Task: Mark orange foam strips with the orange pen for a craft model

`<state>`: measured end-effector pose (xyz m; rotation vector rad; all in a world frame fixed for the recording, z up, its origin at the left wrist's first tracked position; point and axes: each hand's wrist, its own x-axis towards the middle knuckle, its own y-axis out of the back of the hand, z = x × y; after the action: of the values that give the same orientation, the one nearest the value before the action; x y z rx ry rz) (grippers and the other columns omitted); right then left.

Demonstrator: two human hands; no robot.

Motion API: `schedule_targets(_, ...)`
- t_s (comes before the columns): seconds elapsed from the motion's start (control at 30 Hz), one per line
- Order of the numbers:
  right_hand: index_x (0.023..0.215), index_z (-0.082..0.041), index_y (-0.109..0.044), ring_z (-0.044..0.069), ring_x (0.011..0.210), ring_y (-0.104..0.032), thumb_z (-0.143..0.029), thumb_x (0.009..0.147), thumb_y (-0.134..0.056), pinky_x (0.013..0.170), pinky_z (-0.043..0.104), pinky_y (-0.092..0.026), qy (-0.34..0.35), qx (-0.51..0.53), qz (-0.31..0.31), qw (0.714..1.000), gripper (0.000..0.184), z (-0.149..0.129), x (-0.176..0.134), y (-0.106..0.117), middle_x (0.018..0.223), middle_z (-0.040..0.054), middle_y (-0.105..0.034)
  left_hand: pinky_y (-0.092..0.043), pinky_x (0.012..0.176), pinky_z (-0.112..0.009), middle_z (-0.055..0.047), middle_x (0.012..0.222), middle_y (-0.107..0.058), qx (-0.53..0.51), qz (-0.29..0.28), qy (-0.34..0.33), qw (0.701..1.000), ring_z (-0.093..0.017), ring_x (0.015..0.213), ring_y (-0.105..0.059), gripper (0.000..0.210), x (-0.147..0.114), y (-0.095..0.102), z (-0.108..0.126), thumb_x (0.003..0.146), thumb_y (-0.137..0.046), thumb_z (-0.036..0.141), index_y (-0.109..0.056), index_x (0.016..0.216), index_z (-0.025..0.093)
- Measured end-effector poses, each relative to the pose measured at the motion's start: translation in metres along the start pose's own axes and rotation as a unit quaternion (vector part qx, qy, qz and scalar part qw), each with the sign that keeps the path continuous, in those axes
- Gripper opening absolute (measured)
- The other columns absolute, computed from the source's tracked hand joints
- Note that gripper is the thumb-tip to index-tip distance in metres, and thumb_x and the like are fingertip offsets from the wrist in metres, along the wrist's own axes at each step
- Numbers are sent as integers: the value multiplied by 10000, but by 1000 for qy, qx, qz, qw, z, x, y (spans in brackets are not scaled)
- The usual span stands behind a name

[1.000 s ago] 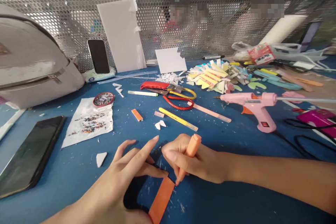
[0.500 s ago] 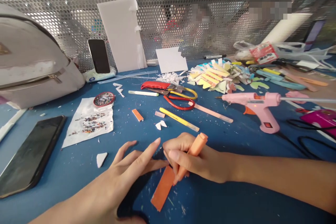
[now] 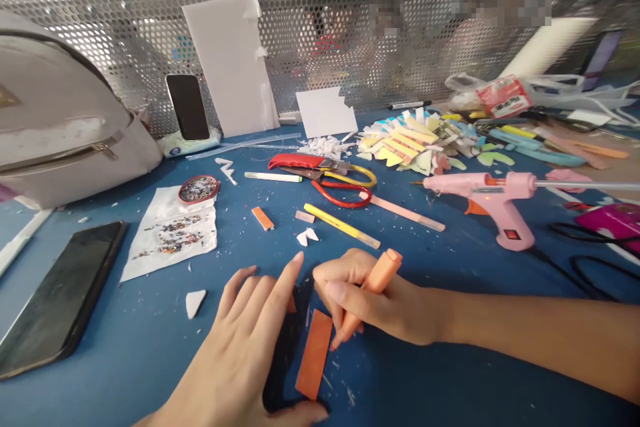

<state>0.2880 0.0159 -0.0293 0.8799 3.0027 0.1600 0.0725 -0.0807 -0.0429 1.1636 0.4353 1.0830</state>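
My right hand (image 3: 363,297) is closed around an orange marker (image 3: 383,272), its tip pointing down at the right edge of an orange strip (image 3: 314,357). The strip lies flat on the blue table (image 3: 410,383). To its left, my left hand (image 3: 255,327) is spread with palm down, the thumb close to the strip's lower end. A bit of another orange piece (image 3: 291,305) shows beside my left index finger, mostly hidden. Beyond the hands lie a small orange piece (image 3: 263,218), white scraps (image 3: 307,236) and a yellow marker (image 3: 343,225).
A pink glue gun (image 3: 493,197) lies at right with its cord. Scissors (image 3: 345,190) and a red-handled cutter (image 3: 300,161) lie mid-table. Colored scraps (image 3: 415,140) are heaped behind. At left are a phone (image 3: 60,293), a backpack (image 3: 65,120) and a bead-covered sheet (image 3: 175,233).
My left hand has shifted right, its thumb now beside the strip's lower end. The strip has turned slightly more upright. My right hand still holds the orange marker, almost in the same place.
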Motion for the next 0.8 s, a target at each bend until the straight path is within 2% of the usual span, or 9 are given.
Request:
schedule_targets(0.13, 607, -167, -530, 119, 493, -533, -593, 1012, -514, 496, 228, -382, 14, 3, 10, 1000, 588, 0, 0, 0, 522, -15, -523, -226, 1229, -450, 15, 1082, -637, -41, 8, 18, 999, -176, 1093, -610, 832, 0, 6, 2, 935, -536, 265, -76, 1628, 242)
schedule_targets(0.2, 600, -166, -524, 114, 481, -525, -614, 1010, -507, 490, 229, -375, 18, 8, 19, 1000, 608, 1, 0, 0, 521, 2, -558, -132, 1251, -411, 36, 1042, -632, -57, 10, 32, 998, -146, 1086, -598, 733, -1, 8, -1, 971, -429, 211, -98, 1625, 243)
schedule_targets(0.37, 607, -154, -556, 108, 478, -501, -610, 1017, -492, 488, 230, -369, 24, -5, 48, 999, 617, 2, -2, 0, 536, 15, -574, -22, 1273, -351, 66, 1035, -614, -82, 6, 35, 996, -89, 1060, -590, 785, 0, 13, -11, 931, -404, 91, -77, 1623, 266)
schedule_targets(0.53, 632, -161, -534, 100, 482, -503, -560, 1015, -506, 482, 214, -378, 13, -7, 61, 998, 554, 1, -2, -1, 549, -25, -501, -69, 1286, -446, 47, 1056, -619, -122, -9, 46, 991, -111, 1071, -596, 828, 1, 16, -14, 911, -431, 65, -71, 1622, 289)
schedule_targets(0.67, 632, -213, -379, 116, 510, -526, -459, 1009, -512, 483, 216, -397, 31, -41, 54, 997, 470, -1, -3, -3, 558, -56, -402, -101, 1266, -524, 39, 1035, -621, -142, -26, 57, 988, -144, 1059, -609, 842, 2, 17, -14, 911, -438, 75, -54, 1621, 315)
schedule_targets(0.8, 668, -240, -225, 108, 493, -396, -324, 996, -427, 475, 248, -303, 93, -163, 48, 981, 394, -3, -4, -4, 548, -58, -340, -44, 1269, -473, 59, 1018, -609, -162, -20, 57, 985, -126, 1051, -600, 852, 3, 17, -15, 908, -445, 49, -63, 1619, 323)
